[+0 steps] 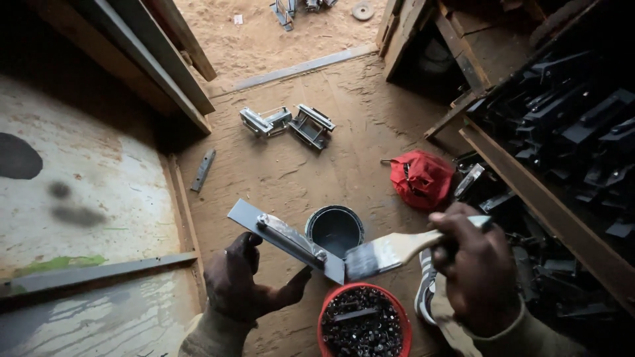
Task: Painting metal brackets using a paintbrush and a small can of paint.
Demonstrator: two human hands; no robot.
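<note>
A flat grey metal bracket (286, 238) was gripped from below by the left hand (239, 285), fingers closed around its underside, and held above a small dark paint can (335, 228). A wide paintbrush (390, 252) was clasped by its handle in the closed right hand (477, 266), its bristles touching the bracket's lower end. A red bucket of small metal parts (363, 321) stood just below, on the wooden floor (291, 173).

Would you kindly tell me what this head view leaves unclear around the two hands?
- Left hand: its palm side, hidden behind the metal plate.
- Paint can: its contents, too dark.
- Shelf parts: shapes lost in shadow.
- Red bowl: cut by the bottom edge.
</note>
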